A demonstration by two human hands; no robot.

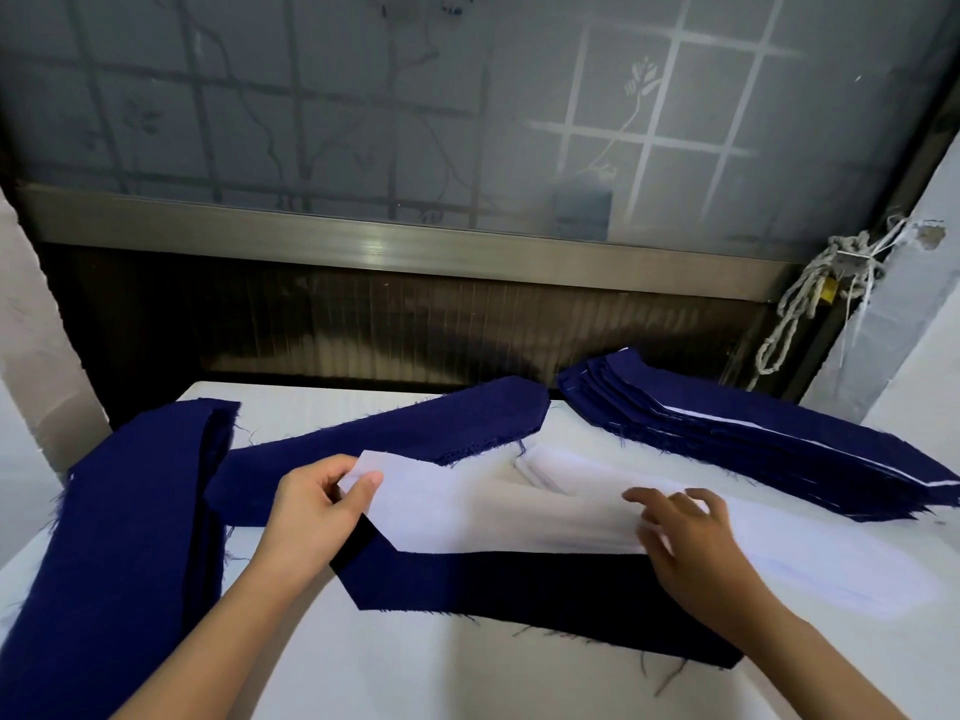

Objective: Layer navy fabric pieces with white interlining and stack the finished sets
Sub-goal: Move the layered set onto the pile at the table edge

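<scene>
The upper part of the navy piece [519, 584] in front of the person is covered by a sheet of white interlining [467, 506], and its right end disappears under the right forearm. The right hand [685, 548] is blurred. Its fingers look spread and lie flat on the interlining, gripping nothing. The left hand [317, 517] pinches the pointed left end of the same sheet between thumb and fingers. Further white interlining [831, 558] lies to the right of the hands, but white on white makes its edges and the number of sheets hard to tell.

A long navy pile [119, 537] at the left is cut off by the bottom edge of the view. Another navy pile [389, 439] lies behind the hands, its pointed end facing right. At the far right sits the stack of finished sets [779, 449], with thin white edges showing between the navy layers; its right end runs to the frame edge.

Everything rests on a white bench [363, 667]. Behind it is a dark ribbed panel and a metal sill under a frosted window [363, 96] with a grid and plant shadows showing through. A knotted rope [810, 293] hangs in the right corner beside a pale wall.
</scene>
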